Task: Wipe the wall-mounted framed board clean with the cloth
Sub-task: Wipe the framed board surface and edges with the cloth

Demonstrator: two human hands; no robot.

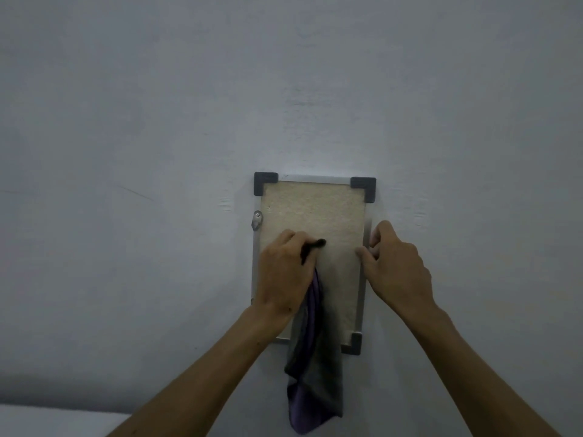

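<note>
Board: the framed board point(315, 216) hung flat on the pale wall point(157, 121), its long axis running up and down, with dark corner caps and a silver frame; its surface was beige and rough-looking.
Cloth: the cloth point(312, 373), purple and grey, hung straight down from the left hand, its long axis vertical; it crossed the lower part of the board and trailed past the bottom edge, the loose end lying against the wall below.
Left hand: the left hand point(284, 272) was curled round the top of the cloth, bunching it, and pressed against the left-middle of the board; a dark tip of cloth stuck out past the fingers toward the right.
Right hand: the right hand point(394, 263) gripped the board's right frame edge, thumb on the front surface, fingers curled round the rail.
Fitting: a small metal bracket point(257, 219) sat on the left frame edge, above the left hand.
</note>
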